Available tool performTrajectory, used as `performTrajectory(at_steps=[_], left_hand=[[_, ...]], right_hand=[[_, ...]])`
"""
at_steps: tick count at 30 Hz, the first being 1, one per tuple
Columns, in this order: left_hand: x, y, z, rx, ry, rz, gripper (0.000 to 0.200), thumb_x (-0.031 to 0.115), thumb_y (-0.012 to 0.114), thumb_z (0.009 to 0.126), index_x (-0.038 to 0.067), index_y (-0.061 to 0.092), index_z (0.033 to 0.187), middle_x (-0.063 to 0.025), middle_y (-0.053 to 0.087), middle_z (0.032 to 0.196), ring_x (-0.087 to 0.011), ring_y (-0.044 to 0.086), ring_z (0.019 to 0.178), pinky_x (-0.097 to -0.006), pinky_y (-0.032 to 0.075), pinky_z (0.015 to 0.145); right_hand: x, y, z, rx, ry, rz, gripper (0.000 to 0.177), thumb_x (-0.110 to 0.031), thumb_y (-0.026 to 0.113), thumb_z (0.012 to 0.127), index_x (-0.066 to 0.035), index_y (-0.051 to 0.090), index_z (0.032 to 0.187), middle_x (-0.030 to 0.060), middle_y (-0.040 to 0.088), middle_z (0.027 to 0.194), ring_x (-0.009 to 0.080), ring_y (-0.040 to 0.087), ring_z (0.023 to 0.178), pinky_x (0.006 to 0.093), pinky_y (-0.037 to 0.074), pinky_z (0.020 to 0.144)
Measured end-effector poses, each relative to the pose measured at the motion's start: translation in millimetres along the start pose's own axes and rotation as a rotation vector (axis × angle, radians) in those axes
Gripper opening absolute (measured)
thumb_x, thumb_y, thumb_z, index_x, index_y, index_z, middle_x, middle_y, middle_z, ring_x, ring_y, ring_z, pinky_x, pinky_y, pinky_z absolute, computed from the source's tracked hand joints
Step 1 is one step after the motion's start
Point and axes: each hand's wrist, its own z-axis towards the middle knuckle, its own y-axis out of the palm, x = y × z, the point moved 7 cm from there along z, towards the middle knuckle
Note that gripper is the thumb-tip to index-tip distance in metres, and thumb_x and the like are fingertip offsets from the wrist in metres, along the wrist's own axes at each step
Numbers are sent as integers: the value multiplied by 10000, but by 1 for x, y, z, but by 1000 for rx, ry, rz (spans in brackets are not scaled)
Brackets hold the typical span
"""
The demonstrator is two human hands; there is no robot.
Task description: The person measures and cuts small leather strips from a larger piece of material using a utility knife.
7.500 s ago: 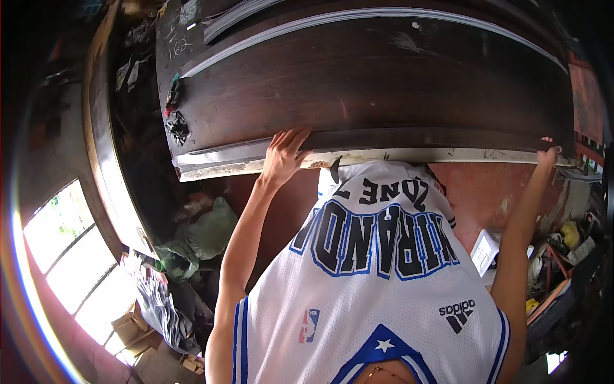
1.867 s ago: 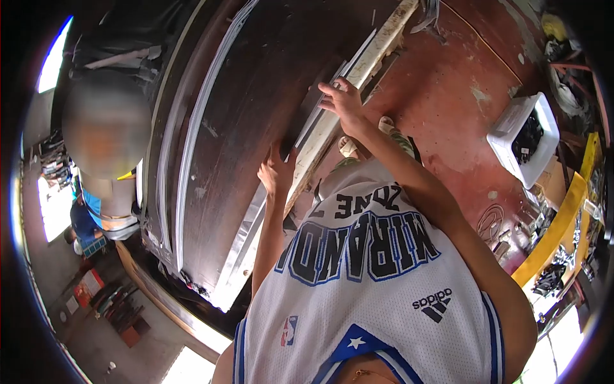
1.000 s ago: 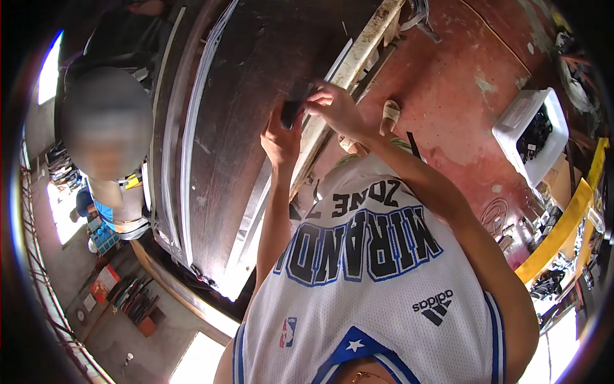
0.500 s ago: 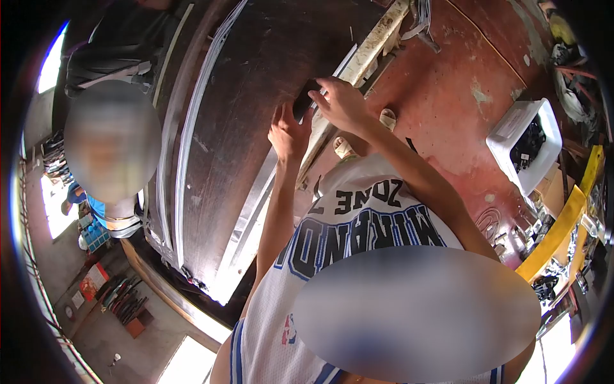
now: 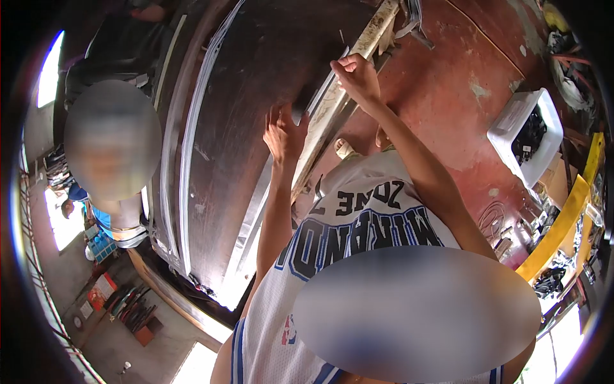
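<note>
My left hand is over the dark tabletop near its right edge. Its thumb and fingers are closed about a small dark piece, largely hidden by the hand and hard to tell from the dark surface. Further up the same edge, my right hand has its fingers curled and drawn together; what they hold, if anything, does not show. Just beside it, a narrow pale strip runs along the table's edge.
A worn wooden beam borders the table. Long white strips lie across the tabletop. Another person is at the far left. On the red floor stands a white bin with dark items, near a yellow bar.
My right hand has moved away from the left hand and the dark piece, up along the table's edge, and its fingers have curled in. My left hand has barely shifted.
</note>
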Motion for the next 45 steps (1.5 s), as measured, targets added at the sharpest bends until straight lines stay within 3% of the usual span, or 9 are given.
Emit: performTrajectory(at_steps=[1, 9, 16, 25, 28, 37, 40, 41, 45], left_hand=[[1, 1, 1, 1, 1, 12, 433, 239, 796, 725, 97, 644, 1105, -98, 635, 1118, -329, 603, 1031, -458, 533, 793], [6, -3, 1, -10, 0, 61, 368, 277, 791, 750, 50, 691, 1022, -132, 662, 1068, -323, 628, 1012, -438, 520, 821], [1, 2, 2, -43, -9, 47, 400, 262, 808, 720, 67, 661, 1036, -122, 628, 1037, -347, 603, 970, -462, 510, 778], [15, 6, 19, -55, 27, 56, 422, 326, 791, 755, 32, 683, 1038, -138, 657, 1058, -355, 641, 946, -459, 526, 758], [17, 8, 22, -43, 54, 55, 388, 304, 797, 743, 41, 669, 999, -137, 630, 1005, -351, 625, 928, -463, 521, 732], [11, 16, 18, -11, 43, 34, 362, 311, 786, 746, 82, 657, 995, -112, 629, 1055, -307, 617, 971, -447, 540, 735], [21, 26, 16, -26, 25, 69, 424, 387, 776, 761, 87, 691, 1049, -134, 660, 1120, -312, 631, 1052, -431, 549, 824], [26, 27, 17, -24, 16, 46, 408, 376, 777, 761, 86, 687, 1032, -133, 652, 1124, -312, 623, 1057, -429, 551, 810], [40, 30, 24, -11, 23, -24, 360, 297, 808, 718, 58, 659, 942, -132, 625, 1052, -320, 613, 1003, -430, 545, 767]], right_hand=[[4, 2, 2, 1, 49, 54, 370, -356, 712, 831, -1, 644, 910, 171, 713, 890, 283, 702, 841, 384, 544, 738], [9, 5, -4, -7, 77, 175, 320, -281, 752, 800, 2, 635, 891, 154, 703, 825, 260, 700, 802, 348, 544, 720], [1, 13, -18, -56, 93, 273, 254, -183, 729, 865, 17, 578, 905, 91, 677, 762, 123, 646, 636, 262, 542, 561], [-4, 6, -24, -8, 28, 201, 432, -210, 757, 829, 40, 506, 1076, 128, 676, 737, 156, 656, 628, 277, 526, 557], [-4, 7, -25, -74, 106, 235, 522, -295, 771, 787, 20, 514, 1116, 180, 701, 829, 268, 702, 758, 363, 528, 651], [0, 11, -24, -135, 77, 564, 255, -155, 676, 917, -30, 492, 1041, 129, 686, 792, 165, 674, 696, 270, 543, 582], [3, -4, -19, -177, 104, 512, 305, -190, 697, 913, -20, 492, 1063, 157, 702, 858, 164, 678, 756, 267, 559, 640], [2, -11, -16, -172, 139, 487, 297, -140, 711, 896, 34, 537, 1063, 155, 697, 890, 175, 687, 759, 266, 563, 646], [1, -26, -4, -200, 156, 404, 306, -153, 715, 891, 7, 516, 1060, 132, 678, 838, 153, 653, 700, 267, 549, 602]])
